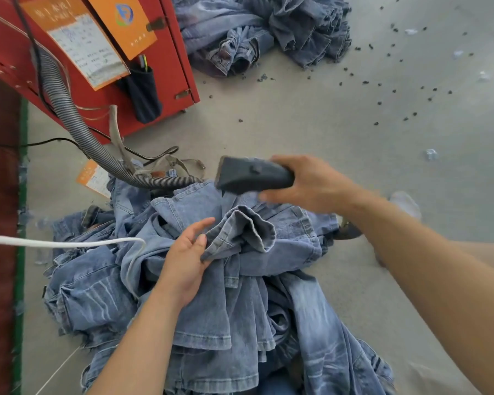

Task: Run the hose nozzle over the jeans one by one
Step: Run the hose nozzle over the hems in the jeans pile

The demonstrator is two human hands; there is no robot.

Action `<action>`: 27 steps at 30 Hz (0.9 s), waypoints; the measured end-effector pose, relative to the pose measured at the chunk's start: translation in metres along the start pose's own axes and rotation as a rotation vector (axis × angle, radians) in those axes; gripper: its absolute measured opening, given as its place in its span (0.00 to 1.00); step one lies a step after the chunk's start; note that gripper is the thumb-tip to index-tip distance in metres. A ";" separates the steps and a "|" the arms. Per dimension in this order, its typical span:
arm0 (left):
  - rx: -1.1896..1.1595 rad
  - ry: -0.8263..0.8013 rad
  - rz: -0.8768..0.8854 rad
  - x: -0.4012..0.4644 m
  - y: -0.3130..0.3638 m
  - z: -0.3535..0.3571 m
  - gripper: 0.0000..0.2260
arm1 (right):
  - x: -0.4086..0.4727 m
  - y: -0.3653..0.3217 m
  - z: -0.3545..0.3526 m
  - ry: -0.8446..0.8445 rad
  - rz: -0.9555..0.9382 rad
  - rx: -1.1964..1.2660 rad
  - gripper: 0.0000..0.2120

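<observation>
So the right hand (pixel 308 183) has its grip wrapped around the back end of the dark grey wedge-shaped plastic nozzle (pixel 251 176), holding it just above the heap with the flat mouth pointing left. The grey ribbed flexible hose (pixel 69 109) runs from the red metal cabinet (pixel 169 67) down onto the floor and under the far edge of the heap; where it meets the nozzle I can't tell.

The jeans for the job are the big pile of light-blue washed denim jeans (pixel 211 295) on the grey concrete floor (pixel 325 124), right in front of the person. The left hand (pixel 186 258) is pinching a bunched fold of the top pair between thumb and fingers, with the other fingers loosely spread.

My guess on handling: denim is soft and floppy but heavy-ish, and the pairs look tangled, so pulling one will drag its neighbours. I'd take it by a waistband or hem, where the stitching is thick, and spread it flat before passing the nozzle over it.

Containers: a dark fabric pouch (pixel 143 92) hangs on the cabinet with a couple of pens or similar sticking out. A second heap of darker blue jeans (pixel 268 29) sits well apart at the top, and small dark scraps (pixel 382 89) are scattered over the floor.
</observation>
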State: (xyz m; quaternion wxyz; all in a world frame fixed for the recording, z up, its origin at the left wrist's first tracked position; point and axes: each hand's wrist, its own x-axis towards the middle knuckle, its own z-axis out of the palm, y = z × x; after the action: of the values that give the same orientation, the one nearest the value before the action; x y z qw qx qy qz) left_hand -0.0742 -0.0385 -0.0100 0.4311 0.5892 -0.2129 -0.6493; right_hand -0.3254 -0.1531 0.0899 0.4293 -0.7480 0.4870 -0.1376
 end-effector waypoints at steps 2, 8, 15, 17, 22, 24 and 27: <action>0.164 0.046 0.048 0.000 -0.002 0.003 0.24 | -0.010 0.010 -0.029 0.066 0.034 0.002 0.11; 1.220 -0.194 0.500 -0.019 -0.017 0.030 0.17 | -0.057 0.073 -0.051 0.012 0.245 -0.140 0.14; 1.776 -0.038 0.561 -0.024 -0.028 0.054 0.14 | -0.056 0.086 -0.037 0.094 0.266 -0.092 0.10; 1.412 0.172 0.561 -0.009 0.006 0.051 0.10 | -0.054 0.084 -0.042 0.115 0.254 -0.098 0.10; 1.185 0.613 0.406 -0.001 0.060 -0.022 0.13 | -0.051 0.082 -0.049 0.214 0.240 -0.057 0.11; 1.319 0.594 0.499 -0.020 0.050 -0.034 0.12 | -0.050 0.084 -0.050 0.216 0.249 -0.060 0.11; 1.339 0.092 1.137 -0.045 0.012 0.011 0.10 | -0.050 0.087 -0.048 0.226 0.250 -0.055 0.10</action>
State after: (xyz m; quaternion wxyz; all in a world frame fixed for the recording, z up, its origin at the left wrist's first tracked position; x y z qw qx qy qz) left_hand -0.0840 -0.0110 0.0276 0.2611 0.5485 -0.7927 -0.0506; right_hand -0.4328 -0.1491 0.0614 0.3648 -0.6729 0.6251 -0.1528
